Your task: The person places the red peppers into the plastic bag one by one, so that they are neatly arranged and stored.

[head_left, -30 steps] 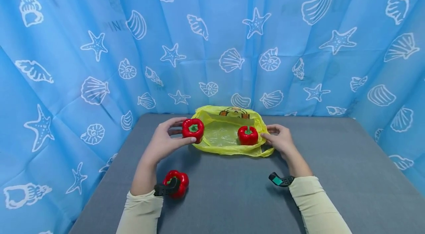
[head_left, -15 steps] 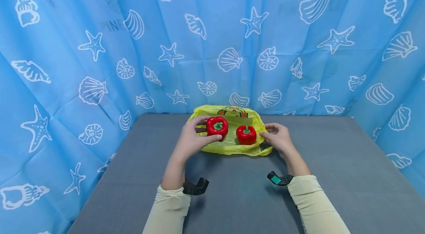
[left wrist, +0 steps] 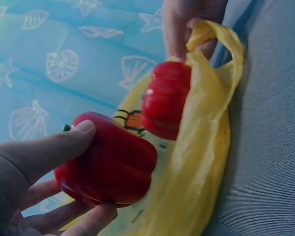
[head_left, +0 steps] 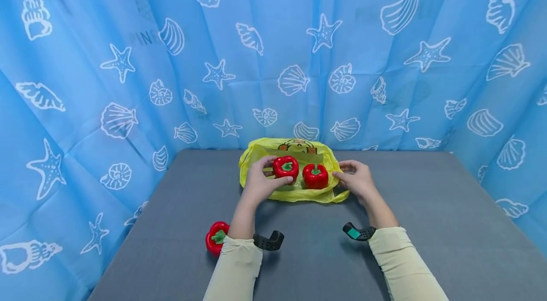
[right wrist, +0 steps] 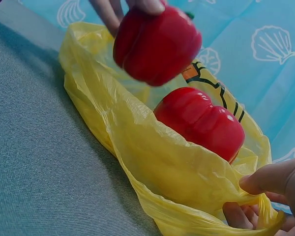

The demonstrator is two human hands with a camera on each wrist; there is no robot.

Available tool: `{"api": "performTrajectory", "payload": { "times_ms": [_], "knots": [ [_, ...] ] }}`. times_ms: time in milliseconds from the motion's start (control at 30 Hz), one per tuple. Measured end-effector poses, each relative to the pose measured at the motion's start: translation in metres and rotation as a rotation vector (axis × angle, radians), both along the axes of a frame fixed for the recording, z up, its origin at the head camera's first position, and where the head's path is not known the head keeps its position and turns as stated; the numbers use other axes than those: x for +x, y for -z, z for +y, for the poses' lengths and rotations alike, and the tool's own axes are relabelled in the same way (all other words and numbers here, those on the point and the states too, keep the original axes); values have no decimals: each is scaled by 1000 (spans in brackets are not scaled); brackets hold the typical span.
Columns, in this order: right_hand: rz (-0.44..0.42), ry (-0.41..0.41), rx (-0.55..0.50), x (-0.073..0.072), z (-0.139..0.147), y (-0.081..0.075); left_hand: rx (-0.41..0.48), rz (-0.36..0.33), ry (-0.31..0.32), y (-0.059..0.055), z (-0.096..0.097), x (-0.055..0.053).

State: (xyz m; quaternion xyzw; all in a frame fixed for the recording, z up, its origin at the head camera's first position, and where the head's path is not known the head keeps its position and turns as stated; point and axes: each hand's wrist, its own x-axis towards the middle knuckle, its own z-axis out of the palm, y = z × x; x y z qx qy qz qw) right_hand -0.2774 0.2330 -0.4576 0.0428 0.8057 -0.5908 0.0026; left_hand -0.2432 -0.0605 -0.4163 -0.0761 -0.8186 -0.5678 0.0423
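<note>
The yellow bag point(head_left: 299, 195) is lying near the far edge of the grey table point(head_left: 307, 258), its mouth gaping, with the table top stretching past it on both sides and toward the person. Three red peppers are showing. The held pepper point(head_left: 286, 170) is hovering over the bag's mouth, and the left hand point(head_left: 258, 181) is gripping it between thumb and fingers. The inner pepper point(head_left: 315, 177) is sitting inside the bag, toward its right-hand end; the bag's front wall is hiding its lower part in the right wrist view. The third pepper point(head_left: 215, 238) is resting on the table, in front of the bag and to its left, the left sleeve point(head_left: 237, 265) partly covering it. The right hand point(head_left: 358, 178) is pinching the rim at the bag's right-hand end. Behind the bag, a blue curtain point(head_left: 256, 87) is hanging, patterned with white shells and starfish.
</note>
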Motion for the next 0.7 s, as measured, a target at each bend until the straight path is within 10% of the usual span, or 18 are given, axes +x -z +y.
{"api": "performTrajectory", "payload": {
  "times_ms": [700],
  "knots": [
    [-2, 11, 29, -3, -1, 1, -1, -14, -12, 32, 11, -14]
  ]
}}
